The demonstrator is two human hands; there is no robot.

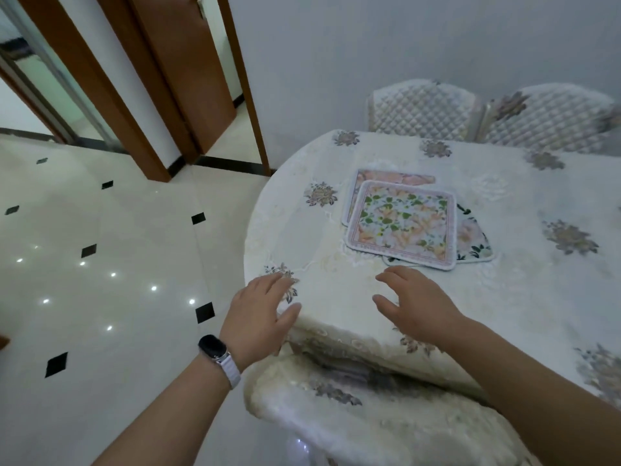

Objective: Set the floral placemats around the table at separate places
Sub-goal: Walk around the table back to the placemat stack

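Note:
A loose stack of floral placemats lies on the cream tablecloth of the round table (537, 297). The top placemat (401, 223) is square with green leaves and orange flowers. A pink-toned placemat (393, 177) peeks out behind it, and a third with dark leaves (473, 240) sticks out on its right. My left hand (260, 311) hovers open at the table's near-left edge, holding nothing. My right hand (415, 304) is open with spread fingers just in front of the stack, fingertips a short way from the top placemat.
Two quilted chairs (423, 105) (551, 116) stand at the far side of the table. A fabric-covered chair (369, 415) sits under the near edge. Glossy tiled floor (100, 264) and wooden door frames (188, 79) lie to the left.

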